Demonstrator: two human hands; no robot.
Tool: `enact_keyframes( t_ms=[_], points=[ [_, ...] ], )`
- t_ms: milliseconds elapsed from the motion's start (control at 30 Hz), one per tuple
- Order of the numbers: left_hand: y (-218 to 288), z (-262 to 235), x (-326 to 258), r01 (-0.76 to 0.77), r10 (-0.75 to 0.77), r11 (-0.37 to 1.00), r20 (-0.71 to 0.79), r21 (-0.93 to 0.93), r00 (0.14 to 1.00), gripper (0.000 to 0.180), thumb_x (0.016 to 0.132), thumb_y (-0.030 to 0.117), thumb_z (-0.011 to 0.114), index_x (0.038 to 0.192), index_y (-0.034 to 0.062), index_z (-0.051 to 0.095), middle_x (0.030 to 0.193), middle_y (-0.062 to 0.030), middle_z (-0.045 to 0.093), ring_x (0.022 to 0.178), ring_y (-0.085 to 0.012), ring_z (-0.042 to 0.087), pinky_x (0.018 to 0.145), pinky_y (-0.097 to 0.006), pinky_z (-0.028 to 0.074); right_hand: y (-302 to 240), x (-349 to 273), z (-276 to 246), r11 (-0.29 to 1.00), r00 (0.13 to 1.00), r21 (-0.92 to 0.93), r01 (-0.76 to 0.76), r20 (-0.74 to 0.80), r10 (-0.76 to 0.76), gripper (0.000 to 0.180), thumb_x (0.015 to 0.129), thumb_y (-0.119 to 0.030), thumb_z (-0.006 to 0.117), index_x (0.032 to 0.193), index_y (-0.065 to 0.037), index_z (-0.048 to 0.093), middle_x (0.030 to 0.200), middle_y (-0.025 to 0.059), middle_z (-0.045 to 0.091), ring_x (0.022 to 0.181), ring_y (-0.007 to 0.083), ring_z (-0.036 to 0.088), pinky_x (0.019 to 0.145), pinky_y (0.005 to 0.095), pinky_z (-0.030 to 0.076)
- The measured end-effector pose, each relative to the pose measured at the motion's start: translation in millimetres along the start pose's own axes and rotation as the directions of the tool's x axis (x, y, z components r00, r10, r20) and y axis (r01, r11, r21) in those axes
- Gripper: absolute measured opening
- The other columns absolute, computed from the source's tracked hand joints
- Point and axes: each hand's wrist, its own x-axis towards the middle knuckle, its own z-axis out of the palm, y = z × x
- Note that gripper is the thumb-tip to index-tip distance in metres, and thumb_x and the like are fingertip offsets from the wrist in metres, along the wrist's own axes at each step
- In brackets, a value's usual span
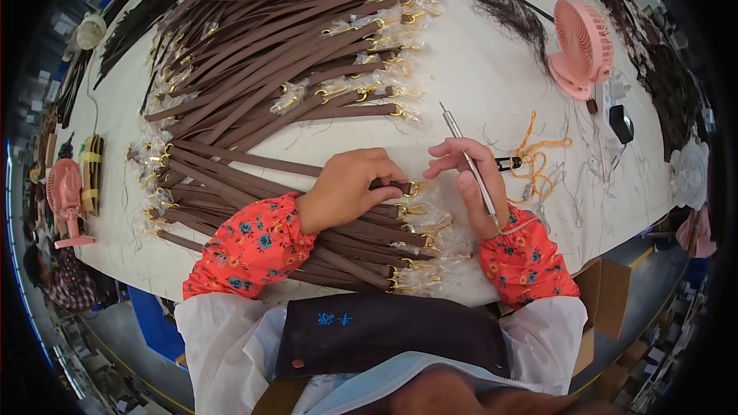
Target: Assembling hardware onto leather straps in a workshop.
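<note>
Brown flat straps (254, 157) with gold metal clasps in clear plastic wrap lie in rows across the table. My left hand (354, 184) pinches the right end of one strap, just beside its gold clasp (413, 189). A slim silver pen-like tool (480, 184) with a thin pointed tip and a wire at its rear is held in my right hand (474, 176). Its tip points up and away, apart from the straps. The fingers of that hand are partly spread, with the tool resting between them, near the clasp end.
A pink fan (582, 46) stands at the far right, another pink fan (64, 196) at the left edge. Orange cord (538, 165) and black-handled snips (507, 163) lie right of my hand. A larger strap pile (284, 38) covers the far side. A cardboard box (607, 292) sits below right.
</note>
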Motion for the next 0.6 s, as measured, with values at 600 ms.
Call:
enact_keyframes(
  t_ms=[600],
  points=[
    [-8.6, -16.3, -16.1, 0.004, -0.010, 0.988, -0.036, -0.153, 0.999, 0.008, 0.082, 0.006, 0.072, 0.087, 0.0013, 0.068, 0.088, -0.0074, 0.067, 0.078, -0.0196, 0.063, 0.072, -0.029, 0.049, 0.6, -6.7, 2.4, 0.883, 0.938, 0.317, -0.345, 0.151, 0.312, 0.030, 0.106, -0.025, 0.041, 0.116, 0.001, 0.051, 0.085, 0.0100, 0.062, 0.064, 0.0143, 0.062, 0.061, 0.0250, 0.050]
  ],
)
